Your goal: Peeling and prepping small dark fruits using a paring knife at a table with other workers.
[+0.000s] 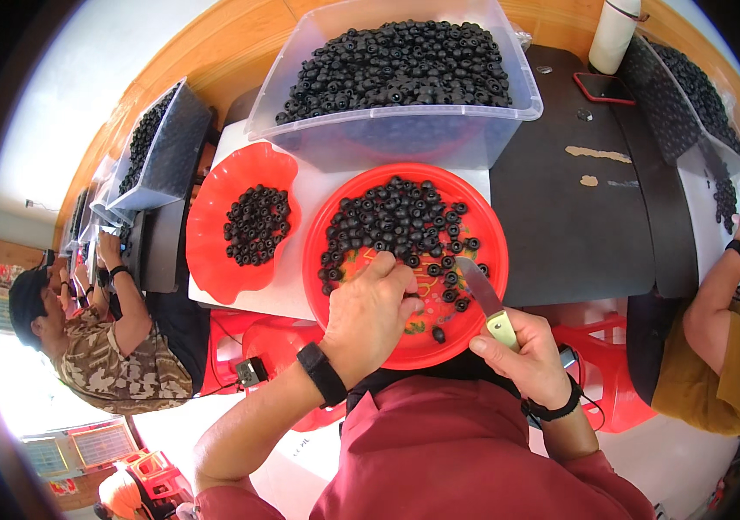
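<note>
A round red plate (496, 260) with a printed pattern is in front of me, heaped with small round black parts (392, 212) that have holes in them. Over the plate's near left, my left hand (368, 316) has its fingers curled and pressed together beside the heap. Its fingertips partly hide what is between them. My right hand (530, 360) grips a small knife (481, 290) by its pale green handle, the blade pointing up and left over the plate's right rim. Several loose black parts lie near the blade, one alone near the plate's front.
To the left stands a red scalloped dish (212, 234) holding more black parts. A translucent bin (396, 143) full of them is behind the plate. On the dark table (569, 234) lie a phone (604, 88) and a white bottle (617, 36). Co-workers sit on both sides.
</note>
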Demonstrator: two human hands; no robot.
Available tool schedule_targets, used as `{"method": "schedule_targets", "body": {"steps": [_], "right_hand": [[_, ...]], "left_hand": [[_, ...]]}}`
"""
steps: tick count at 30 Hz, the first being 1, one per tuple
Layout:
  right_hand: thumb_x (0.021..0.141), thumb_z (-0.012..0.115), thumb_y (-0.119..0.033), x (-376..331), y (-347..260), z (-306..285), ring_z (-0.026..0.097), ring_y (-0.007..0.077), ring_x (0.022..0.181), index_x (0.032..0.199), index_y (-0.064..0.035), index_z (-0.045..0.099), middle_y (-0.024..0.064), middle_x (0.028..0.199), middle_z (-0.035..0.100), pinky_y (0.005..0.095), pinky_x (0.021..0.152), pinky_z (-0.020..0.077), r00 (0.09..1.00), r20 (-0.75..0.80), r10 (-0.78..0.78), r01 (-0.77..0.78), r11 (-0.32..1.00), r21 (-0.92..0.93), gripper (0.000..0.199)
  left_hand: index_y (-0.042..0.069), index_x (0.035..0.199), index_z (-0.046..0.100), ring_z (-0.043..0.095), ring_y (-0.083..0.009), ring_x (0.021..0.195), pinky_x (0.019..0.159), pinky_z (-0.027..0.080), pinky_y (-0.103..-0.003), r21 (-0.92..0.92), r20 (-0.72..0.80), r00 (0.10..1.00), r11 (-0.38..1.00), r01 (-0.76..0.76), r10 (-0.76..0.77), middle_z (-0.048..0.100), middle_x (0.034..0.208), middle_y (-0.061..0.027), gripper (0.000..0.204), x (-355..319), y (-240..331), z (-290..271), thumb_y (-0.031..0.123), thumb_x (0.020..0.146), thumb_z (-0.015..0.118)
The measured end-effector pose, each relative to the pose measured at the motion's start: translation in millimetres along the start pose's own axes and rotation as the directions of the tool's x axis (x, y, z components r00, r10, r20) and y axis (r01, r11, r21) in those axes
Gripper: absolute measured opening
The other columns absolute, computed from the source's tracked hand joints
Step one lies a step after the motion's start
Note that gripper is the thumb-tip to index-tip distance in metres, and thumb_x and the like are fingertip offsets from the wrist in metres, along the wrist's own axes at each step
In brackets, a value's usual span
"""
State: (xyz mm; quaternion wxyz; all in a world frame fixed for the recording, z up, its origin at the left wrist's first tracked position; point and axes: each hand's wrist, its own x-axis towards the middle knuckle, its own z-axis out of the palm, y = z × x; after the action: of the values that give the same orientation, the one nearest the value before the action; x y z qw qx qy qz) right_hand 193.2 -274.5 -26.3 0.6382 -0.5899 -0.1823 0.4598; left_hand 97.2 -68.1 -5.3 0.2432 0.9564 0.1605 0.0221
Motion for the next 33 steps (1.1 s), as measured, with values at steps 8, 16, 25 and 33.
{"method": "schedule_targets", "body": {"steps": [8, 16, 25, 33], "right_hand": [[0.091, 0.071, -0.016, 1, -5, 7, 0.042, 0.0023, 0.062, 0.089, -0.0005, 0.063, -0.0048, 0.07, 0.052, 0.0222, 0.053, 0.0357, 0.995, -0.065, -0.082, 0.076, 0.993, -0.09, 0.018], [0.088, 0.073, -0.015, 18, -19, 47, 0.067, 0.0127, 0.071, 0.104, -0.002, 0.061, 0.0087, 0.081, 0.068, 0.0265, 0.063, 0.051, 0.951, 0.024, -0.308, 0.297, 0.893, -0.339, 0.024], [0.086, 0.073, -0.008, 27, -23, 74, 0.072, 0.0218, 0.078, 0.11, 0.0, 0.063, 0.0105, 0.088, 0.07, 0.0284, 0.066, 0.0541, 0.932, 0.013, -0.362, 0.338, 0.857, -0.389, 0.027], [0.085, 0.072, -0.005, 33, -19, 84, 0.072, 0.0231, 0.079, 0.113, -0.0005, 0.065, 0.012, 0.1, 0.072, 0.0293, 0.066, 0.0565, 0.856, 0.015, -0.517, 0.456, 0.741, -0.493, 0.029]], "left_hand": [[0.001, 0.101, 0.06, 0.06, -0.008, 0.082, 0.073, 0.048, -0.024, -0.714, 0.148, 0.964, 0.651, 0.258, -0.22, 0.064, 0.091, -0.003, 0.01, -17, -9, -13, 0.002, 0.092, 0.062], [0.001, 0.113, 0.06, 0.059, -0.0119, 0.089, 0.081, 0.047, -0.026, -0.916, 0.342, 0.939, -0.239, 0.322, -0.047, 0.064, 0.102, -0.0052, 0.021, -52, -27, 1, 0.008, 0.093, 0.064], [0.004, 0.109, 0.057, 0.059, -0.0135, 0.093, 0.082, 0.047, -0.028, -0.871, 0.297, 0.951, -0.431, 0.234, -0.085, 0.064, 0.112, -0.0079, 0.017, -52, -27, 11, 0.009, 0.094, 0.064], [0.007, 0.108, 0.058, 0.063, -0.0184, 0.098, 0.086, 0.051, -0.035, -0.818, 0.239, 0.97, -0.546, 0.183, -0.033, 0.066, 0.105, -0.0063, 0.014, -53, -38, 28, 0.009, 0.095, 0.062]]}}
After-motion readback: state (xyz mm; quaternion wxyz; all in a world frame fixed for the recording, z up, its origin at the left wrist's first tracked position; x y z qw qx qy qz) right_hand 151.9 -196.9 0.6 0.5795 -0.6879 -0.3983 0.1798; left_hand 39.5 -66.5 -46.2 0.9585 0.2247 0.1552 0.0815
